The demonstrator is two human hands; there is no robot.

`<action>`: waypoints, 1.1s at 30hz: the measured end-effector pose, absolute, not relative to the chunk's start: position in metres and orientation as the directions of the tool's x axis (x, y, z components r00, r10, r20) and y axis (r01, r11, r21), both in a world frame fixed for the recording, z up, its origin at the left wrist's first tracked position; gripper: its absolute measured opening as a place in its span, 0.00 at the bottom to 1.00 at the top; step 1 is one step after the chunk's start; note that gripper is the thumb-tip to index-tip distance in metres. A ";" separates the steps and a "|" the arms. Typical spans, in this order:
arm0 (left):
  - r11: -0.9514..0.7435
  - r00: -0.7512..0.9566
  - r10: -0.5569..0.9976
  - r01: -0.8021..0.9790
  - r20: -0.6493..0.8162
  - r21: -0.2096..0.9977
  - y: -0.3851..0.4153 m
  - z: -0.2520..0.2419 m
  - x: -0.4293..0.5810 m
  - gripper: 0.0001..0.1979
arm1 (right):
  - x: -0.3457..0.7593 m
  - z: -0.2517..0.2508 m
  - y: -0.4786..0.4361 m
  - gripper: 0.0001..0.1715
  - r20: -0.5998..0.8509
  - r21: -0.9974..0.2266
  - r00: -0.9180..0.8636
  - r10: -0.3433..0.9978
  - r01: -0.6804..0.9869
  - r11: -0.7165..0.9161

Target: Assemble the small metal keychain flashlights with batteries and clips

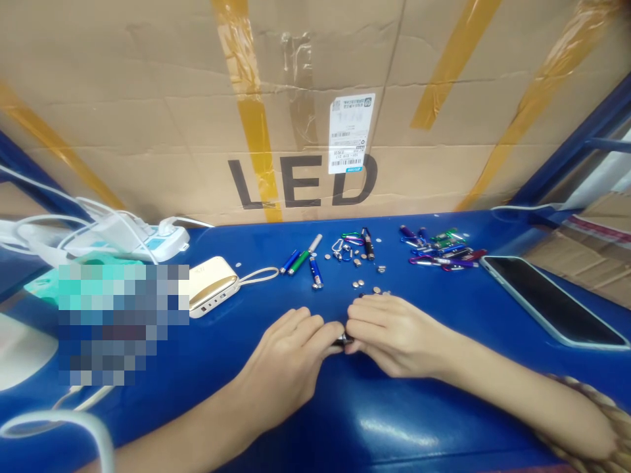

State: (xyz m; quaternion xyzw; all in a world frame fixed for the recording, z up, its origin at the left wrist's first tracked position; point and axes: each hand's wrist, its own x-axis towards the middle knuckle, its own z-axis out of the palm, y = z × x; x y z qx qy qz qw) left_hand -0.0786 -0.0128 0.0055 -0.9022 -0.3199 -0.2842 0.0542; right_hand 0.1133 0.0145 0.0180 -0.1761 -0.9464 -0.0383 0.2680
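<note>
Left hand [283, 358]: closed, fingertips pinching | Right hand [394, 335]: closed, fingertips pinching | Held jointly: small dark metal cylinder [342, 339], between both hands above blue tabletop [345, 420] | Nearest: round silver button cells [362, 284], just ahead | Beyond: colourful carabiner-clip mini flashlights [441, 249] | Right: black-screened smartphone [552, 301]

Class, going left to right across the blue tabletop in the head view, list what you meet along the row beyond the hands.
White plastic power strip → gold-and-white power bank → blue and green mini flashlights → coloured carabiner keychains → black-screened smartphone
</note>
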 end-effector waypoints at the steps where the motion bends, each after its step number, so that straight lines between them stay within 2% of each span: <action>1: -0.784 0.623 0.542 0.616 0.564 0.073 -0.013 0.005 -0.078 0.14 | 0.113 0.018 0.013 0.22 0.511 -0.093 -0.785 0.350 0.354 0.930; 5: -0.753 0.592 0.516 0.658 0.619 0.000 -0.011 0.002 -0.079 0.15 | 0.107 0.016 0.007 0.21 0.409 -0.424 -0.720 0.561 0.394 0.815; 7: -0.751 0.577 0.508 0.661 0.639 0.000 -0.009 0.001 -0.079 0.14 | 0.105 0.016 0.005 0.21 0.371 -0.536 -0.684 0.628 0.395 0.746; 9: -0.762 0.545 0.557 0.635 0.626 0.125 -0.008 0.001 -0.077 0.12 | 0.106 0.021 0.007 0.22 0.336 -0.601 -0.672 0.661 0.387 0.699; 11: -0.727 0.505 0.675 0.581 0.538 0.366 -0.007 0.002 -0.073 0.10 | 0.111 0.029 0.013 0.23 0.279 -0.636 -0.667 0.691 0.411 0.653; 14: -0.512 0.401 0.853 0.524 0.333 0.681 -0.005 0.005 -0.070 0.07 | 0.126 0.044 0.027 0.25 0.265 -0.577 -0.551 0.791 0.567 0.588; 16: -0.376 0.299 0.919 0.475 0.257 0.795 -0.002 0.006 -0.069 0.07 | 0.138 0.052 0.037 0.24 0.332 -0.452 -0.441 0.834 0.702 0.551; 18: -0.282 0.224 0.953 0.405 0.205 0.870 0.002 0.005 -0.071 0.10 | 0.148 0.054 0.045 0.20 0.300 -0.368 -0.483 0.823 0.737 0.567; 20: -0.216 0.184 0.970 0.336 0.161 0.917 0.006 0.005 -0.072 0.12 | 0.155 0.051 0.051 0.15 0.178 -0.352 -0.610 0.772 0.693 0.629; 23: -0.153 0.189 0.976 0.219 0.112 0.964 0.009 0.004 -0.072 0.13 | 0.154 0.040 0.054 0.16 0.040 -0.355 -0.726 0.687 0.632 0.689; 26: -0.112 0.212 0.974 0.129 0.083 0.985 0.009 0.004 -0.070 0.13 | 0.147 0.029 0.054 0.11 0.037 -0.357 -0.757 0.652 0.600 0.716; 30: -0.081 0.238 0.970 0.103 0.054 0.991 0.007 0.002 -0.068 0.15 | 0.138 0.025 0.052 0.12 0.099 -0.359 -0.744 0.661 0.593 0.721; 33: -0.051 0.253 0.967 0.098 0.025 0.994 0.005 0.001 -0.067 0.16 | 0.134 0.024 0.052 0.13 0.066 -0.463 -0.684 0.726 0.624 0.630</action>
